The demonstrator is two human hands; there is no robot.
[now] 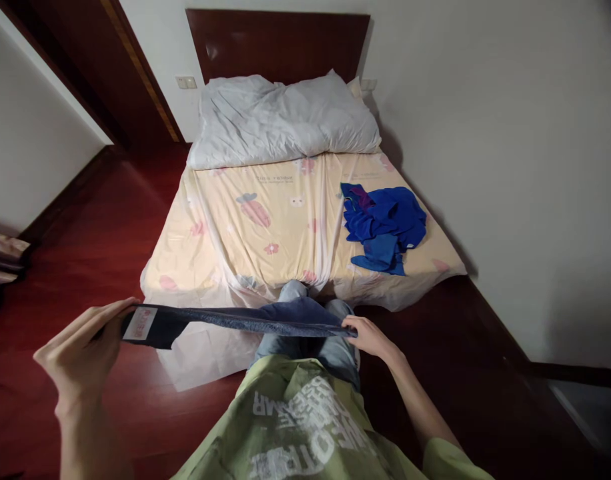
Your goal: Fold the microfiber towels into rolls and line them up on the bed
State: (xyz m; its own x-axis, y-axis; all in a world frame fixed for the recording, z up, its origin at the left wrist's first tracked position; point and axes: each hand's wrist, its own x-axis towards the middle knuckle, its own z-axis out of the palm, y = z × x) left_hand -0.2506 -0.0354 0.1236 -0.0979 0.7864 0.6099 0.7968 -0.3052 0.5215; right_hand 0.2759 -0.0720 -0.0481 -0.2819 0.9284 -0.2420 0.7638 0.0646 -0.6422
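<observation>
I hold a dark navy garment (245,321) stretched level in front of my waist, at the foot of the bed. My left hand (83,350) grips its left end, where a pale label shows. My right hand (368,333) pinches the right end. The garment hangs over my jeans and green printed shirt. A crumpled bright blue garment (383,227) lies on the right side of the bed, apart from both hands.
The bed (265,220) has a pale yellow sheet with pink prints and a white pillow (280,120) against a dark wooden headboard. Red-brown wooden floor lies to the left and right. A white wall runs close along the bed's right side.
</observation>
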